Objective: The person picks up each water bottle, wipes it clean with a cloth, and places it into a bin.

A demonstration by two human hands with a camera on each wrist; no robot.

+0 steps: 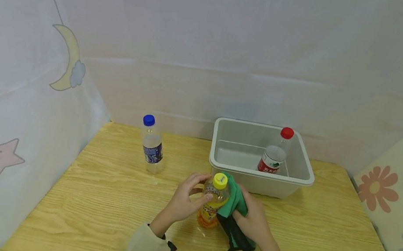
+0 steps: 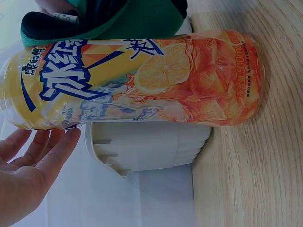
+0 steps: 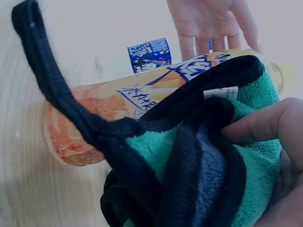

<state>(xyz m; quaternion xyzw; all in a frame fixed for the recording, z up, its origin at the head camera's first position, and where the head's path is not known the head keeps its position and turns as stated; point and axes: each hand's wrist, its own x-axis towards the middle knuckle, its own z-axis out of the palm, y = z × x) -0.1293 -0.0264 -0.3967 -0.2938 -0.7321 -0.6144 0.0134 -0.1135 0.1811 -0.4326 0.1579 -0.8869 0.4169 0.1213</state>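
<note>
An iced tea bottle (image 1: 209,209) with a yellow cap and an orange-yellow label stands upright on the table. My left hand (image 1: 187,198) holds its upper part from the left, thumb in front and fingers behind. In the left wrist view, the fingertips (image 2: 71,135) meet the bottle (image 2: 142,80) near the top of its label. My right hand (image 1: 253,221) grips a bunched green cloth (image 1: 234,197) with black edging and a hanging loop. The cloth (image 3: 255,165) lies against the bottle's right side, hiding part of the label.
Just behind the hands sits a pale grey bin (image 1: 248,182), with a red-capped bottle (image 1: 273,157) leaning inside. A blue-capped bottle (image 1: 152,150) stands at the back left of the wooden table (image 1: 93,196). Printed white sheets hang around the table.
</note>
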